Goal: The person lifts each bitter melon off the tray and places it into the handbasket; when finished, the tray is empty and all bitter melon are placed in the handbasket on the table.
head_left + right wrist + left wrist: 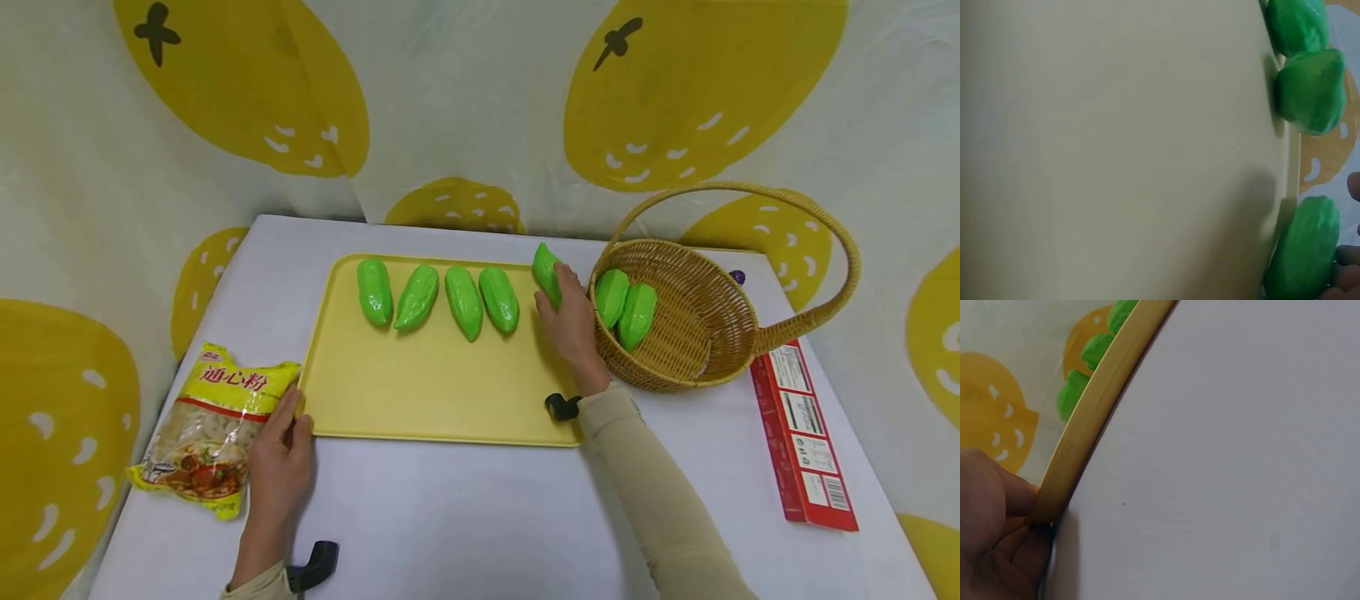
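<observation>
My left hand [281, 462] pinches the left rim of a yellow tray [435, 387], thumb above and fingers below the edge in the left wrist view. My right hand [570, 329] is over the tray's right end. Its fingers [1349, 275] touch the side of a glossy green bitter melon [1305, 250], and the thumb is spread apart from it. Several similar bitter melons [464, 302] lie in a row along the tray's far side. Two more bitter melons [637, 317] sit in the left part of a wicker basket [686, 337].
Beside my left hand lies a yellow bag of macaroni [213, 429], close to the tray. A red and white carton [806, 442] is on the table, right of the basket. The basket's tall handle [843, 250] arches up over it. Behind the basket shows a small dark purple thing [738, 277].
</observation>
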